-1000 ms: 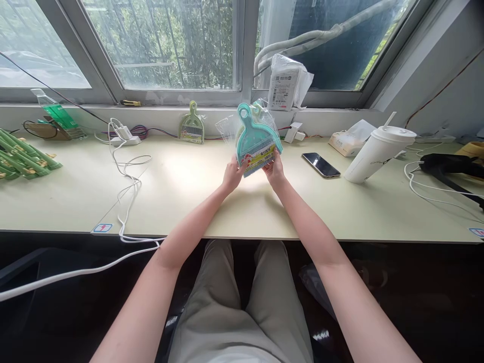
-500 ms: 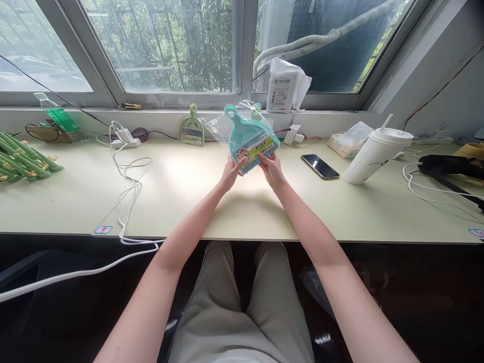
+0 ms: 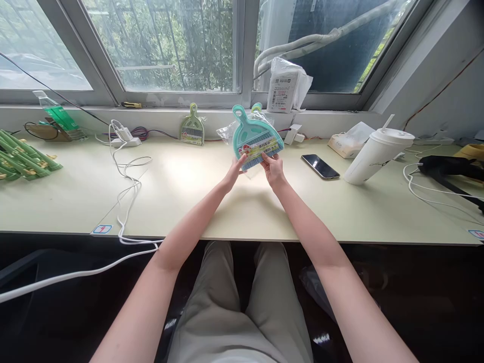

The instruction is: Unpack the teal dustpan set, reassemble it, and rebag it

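Pale desk (image 3: 181,206), front edge nearer than the teal dustpan (image 3: 248,127), which is up over the desktop, left hand (image 3: 231,176) clamped on its lower left, right hand (image 3: 274,170) pinching its lower right. White cables (image 3: 135,189) sprawl left of the dustpan and over that edge; phone (image 3: 320,167), then cup (image 3: 370,159) right of it, desktop running between cables and phone. Behind the dustpan: green dustpan (image 3: 192,125) left, wrapped box (image 3: 282,94) right, windows (image 3: 181,45) past both.
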Available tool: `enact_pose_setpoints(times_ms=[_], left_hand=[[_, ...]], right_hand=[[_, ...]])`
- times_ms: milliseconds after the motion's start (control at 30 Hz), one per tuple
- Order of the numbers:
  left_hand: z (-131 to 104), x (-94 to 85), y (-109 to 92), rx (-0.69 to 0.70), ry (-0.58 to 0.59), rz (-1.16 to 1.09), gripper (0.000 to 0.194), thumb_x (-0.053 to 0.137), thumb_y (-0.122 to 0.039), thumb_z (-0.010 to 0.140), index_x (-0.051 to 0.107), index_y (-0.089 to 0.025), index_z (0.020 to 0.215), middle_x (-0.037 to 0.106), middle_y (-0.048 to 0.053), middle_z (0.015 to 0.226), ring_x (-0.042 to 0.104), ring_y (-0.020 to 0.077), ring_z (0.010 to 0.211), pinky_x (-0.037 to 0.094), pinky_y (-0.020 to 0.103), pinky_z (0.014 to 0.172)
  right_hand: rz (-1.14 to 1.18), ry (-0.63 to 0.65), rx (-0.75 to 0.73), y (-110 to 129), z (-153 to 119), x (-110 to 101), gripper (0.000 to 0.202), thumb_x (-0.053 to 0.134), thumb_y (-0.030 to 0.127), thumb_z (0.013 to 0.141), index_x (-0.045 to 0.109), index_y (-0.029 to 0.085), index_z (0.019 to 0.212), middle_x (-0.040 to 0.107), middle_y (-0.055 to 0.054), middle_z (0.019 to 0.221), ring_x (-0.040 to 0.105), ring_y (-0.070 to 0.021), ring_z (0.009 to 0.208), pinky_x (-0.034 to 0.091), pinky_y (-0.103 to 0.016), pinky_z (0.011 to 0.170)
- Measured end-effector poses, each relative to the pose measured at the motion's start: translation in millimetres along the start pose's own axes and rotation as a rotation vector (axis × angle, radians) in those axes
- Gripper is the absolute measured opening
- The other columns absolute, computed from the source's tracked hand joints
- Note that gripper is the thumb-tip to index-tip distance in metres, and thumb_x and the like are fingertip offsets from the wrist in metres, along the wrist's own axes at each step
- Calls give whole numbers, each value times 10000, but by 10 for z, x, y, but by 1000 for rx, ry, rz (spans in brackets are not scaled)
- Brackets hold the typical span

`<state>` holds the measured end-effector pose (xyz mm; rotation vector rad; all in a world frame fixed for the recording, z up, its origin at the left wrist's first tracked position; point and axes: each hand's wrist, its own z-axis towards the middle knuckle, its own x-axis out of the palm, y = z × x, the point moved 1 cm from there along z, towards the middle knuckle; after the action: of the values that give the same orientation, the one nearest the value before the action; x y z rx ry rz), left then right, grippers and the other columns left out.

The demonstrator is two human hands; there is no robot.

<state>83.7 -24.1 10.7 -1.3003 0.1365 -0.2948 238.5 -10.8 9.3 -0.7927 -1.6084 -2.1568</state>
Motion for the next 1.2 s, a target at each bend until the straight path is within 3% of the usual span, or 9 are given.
enact_pose_setpoints(times_ms=[100,333,533,700,867,1200], left_hand=[[19,-44,-23,116,-100,-71,530,542,-489,915,434,-241,1370,540,117,1452,534,275,1324,488,446,1038],[-33,8,-8,-69,82,-126,622,639,-503,851,422,-251,1376,569,129,1414,631,295,1197,509,506,1003],[-13,-44,-38,26,-52,-175,517,646,-442,832,514,-233,1286,593,100,1380,559,292,1281,533,443,990],[-38,-90,-53,3,-58,-163,535,692,-383,773,510,-214,1246,606,112,1338,625,289,1145,601,424,843],[-50,-82,-71,13,-62,-162,532,693,-380,782,509,-215,1252,635,113,1287,642,265,1104,605,391,820],[-30,-106,-50,8,-87,-126,514,668,-346,786,494,-211,1250,670,99,1193,683,237,1002,611,367,776]], right_hand=[[-18,28,25,-46,-30,35,312,779,141,704,621,202,966,731,-23,1033,699,-192,1061,602,-365,957],[-32,-23,-3,7,-21,22,303,731,136,738,622,209,1012,717,-32,1107,669,-195,1143,585,-358,988],[-71,34,17,-28,-29,30,362,771,175,724,622,230,1049,713,-32,1163,646,-216,1195,567,-373,1029],[-91,120,11,-64,-15,2,382,803,239,709,623,241,1047,716,-29,1183,642,-227,1206,543,-385,1067],[-81,187,9,-49,29,-48,348,781,222,711,627,242,1022,733,-16,1130,671,-216,1152,539,-381,1072],[-73,140,48,-31,-32,11,241,699,153,738,616,224,953,749,-12,1026,704,-192,1048,567,-358,1020]])
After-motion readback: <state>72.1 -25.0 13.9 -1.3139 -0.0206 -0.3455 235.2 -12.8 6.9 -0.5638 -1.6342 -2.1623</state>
